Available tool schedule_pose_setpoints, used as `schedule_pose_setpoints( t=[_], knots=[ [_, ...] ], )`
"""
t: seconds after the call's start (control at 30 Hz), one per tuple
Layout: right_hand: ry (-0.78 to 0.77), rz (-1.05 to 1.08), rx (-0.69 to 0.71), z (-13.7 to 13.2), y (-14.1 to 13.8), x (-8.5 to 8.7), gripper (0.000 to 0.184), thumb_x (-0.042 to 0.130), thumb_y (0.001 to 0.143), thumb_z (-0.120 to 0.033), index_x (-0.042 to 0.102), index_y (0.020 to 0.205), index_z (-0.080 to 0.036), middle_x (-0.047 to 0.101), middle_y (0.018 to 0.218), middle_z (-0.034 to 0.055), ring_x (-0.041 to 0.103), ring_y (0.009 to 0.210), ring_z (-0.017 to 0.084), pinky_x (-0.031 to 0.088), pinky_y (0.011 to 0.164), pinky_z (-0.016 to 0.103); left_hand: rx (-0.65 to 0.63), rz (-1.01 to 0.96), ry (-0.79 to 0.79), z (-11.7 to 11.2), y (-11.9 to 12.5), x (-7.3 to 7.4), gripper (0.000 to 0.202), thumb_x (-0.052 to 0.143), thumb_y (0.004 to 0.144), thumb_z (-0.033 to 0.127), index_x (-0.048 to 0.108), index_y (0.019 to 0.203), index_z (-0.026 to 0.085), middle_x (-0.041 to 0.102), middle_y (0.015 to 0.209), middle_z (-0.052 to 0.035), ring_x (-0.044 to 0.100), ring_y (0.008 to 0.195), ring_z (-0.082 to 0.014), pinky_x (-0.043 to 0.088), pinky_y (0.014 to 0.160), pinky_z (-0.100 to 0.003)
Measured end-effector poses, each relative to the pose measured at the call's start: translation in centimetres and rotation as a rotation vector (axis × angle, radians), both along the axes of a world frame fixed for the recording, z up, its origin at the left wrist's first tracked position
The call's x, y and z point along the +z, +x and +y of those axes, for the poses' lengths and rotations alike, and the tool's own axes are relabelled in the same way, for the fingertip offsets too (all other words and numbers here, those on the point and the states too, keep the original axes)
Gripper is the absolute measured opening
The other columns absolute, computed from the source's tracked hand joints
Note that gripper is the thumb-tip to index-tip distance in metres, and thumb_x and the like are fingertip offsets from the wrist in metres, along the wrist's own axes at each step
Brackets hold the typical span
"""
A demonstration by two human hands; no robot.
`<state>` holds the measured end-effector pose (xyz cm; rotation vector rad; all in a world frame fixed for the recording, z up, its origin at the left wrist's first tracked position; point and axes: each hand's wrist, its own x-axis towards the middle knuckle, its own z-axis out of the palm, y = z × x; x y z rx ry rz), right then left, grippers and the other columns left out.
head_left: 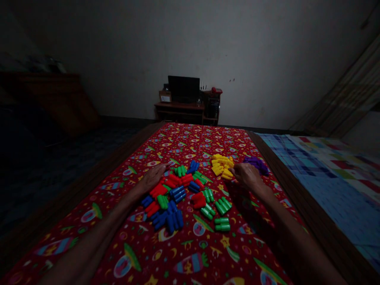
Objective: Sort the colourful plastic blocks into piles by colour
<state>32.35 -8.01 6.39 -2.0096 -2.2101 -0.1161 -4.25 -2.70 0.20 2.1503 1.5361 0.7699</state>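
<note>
My left hand (152, 177) rests at the left side of a mixed pile of ridged plastic toy blocks, its fingers stretched forward and nothing visible in them. The pile holds red blocks (173, 181), blue blocks (171, 217) and green blocks (162, 202). My right hand (248, 175) is curled between a heap of yellow blocks (222, 163) and a heap of purple blocks (261, 164). Its fingertips are at the right edge of the yellow heap; whatever they may hold is hidden. Several loose green blocks (222, 224) lie nearer me.
A red patterned cloth (190, 245) covers the surface under the blocks. To the right lies blue and patchwork bedding (303, 174). Beyond the far edge stands a low desk (178, 106) with a dark monitor (184, 88). At the left is a wooden cabinet (59, 99).
</note>
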Motion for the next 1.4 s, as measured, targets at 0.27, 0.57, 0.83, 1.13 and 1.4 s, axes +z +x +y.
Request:
schedule_pose_setpoints(
  t=[0.27, 0.57, 0.83, 1.13, 1.4],
  knots=[
    [-0.143, 0.32, 0.544, -7.0, -1.5, -1.7, 0.039, 0.056, 0.087, -0.043, 0.062, 0.118, -0.021, 0.065, 0.104, 0.0113, 0.06, 0.089, 0.021, 0.043, 0.072, 0.028, -0.105, -0.18, -0.079, -0.7, 0.9, -0.2, 0.069, 0.028, 0.087, 0.065, 0.062, 0.123, 0.017, 0.062, 0.129, -0.0102, 0.055, 0.121, -0.0266, 0.039, 0.106, -0.038],
    [-0.059, 0.529, 0.308, -10.3, -0.6, -4.4, 0.027, 0.056, 0.087, -0.035, 0.065, 0.106, -0.019, 0.065, 0.104, 0.0079, 0.059, 0.096, 0.02, 0.046, 0.083, 0.031, -0.14, -0.28, -0.128, -0.7, 0.7, 0.2, 0.068, 0.032, 0.086, 0.064, 0.065, 0.118, 0.014, 0.069, 0.115, -0.0099, 0.065, 0.103, -0.0259, 0.049, 0.094, -0.036],
    [0.336, 0.365, -0.153, -8.3, 7.4, -6.1, 0.027, 0.053, 0.083, -0.033, 0.065, 0.096, -0.012, 0.065, 0.098, 0.0153, 0.057, 0.091, 0.026, 0.044, 0.083, 0.039, -0.139, -0.216, -0.074, -0.2, 0.5, 0.1, 0.067, 0.036, 0.081, 0.067, 0.069, 0.109, 0.015, 0.068, 0.118, -0.0115, 0.06, 0.112, -0.0286, 0.043, 0.1, -0.04],
    [0.042, 0.466, 0.366, -12.8, -1.3, -4.0, 0.032, 0.051, 0.09, -0.034, 0.06, 0.119, -0.021, 0.065, 0.11, 0.0097, 0.06, 0.097, 0.021, 0.046, 0.082, 0.032, -0.149, -0.175, -0.018, -0.1, 0.5, 0.0, 0.059, 0.038, 0.08, 0.06, 0.07, 0.105, 0.017, 0.07, 0.112, -0.0098, 0.063, 0.108, -0.0277, 0.046, 0.096, -0.037],
    [0.13, 0.208, 0.15, -11.9, -0.1, -5.9, 0.022, 0.04, 0.091, -0.015, 0.061, 0.082, -0.016, 0.062, 0.081, 0.0078, 0.051, 0.075, 0.017, 0.037, 0.066, 0.027, -0.13, -0.139, 0.022, -0.6, 1.0, 0.7, 0.051, 0.04, 0.076, 0.054, 0.072, 0.094, 0.019, 0.071, 0.111, -0.0079, 0.063, 0.105, -0.0277, 0.047, 0.095, -0.038]
  ],
)
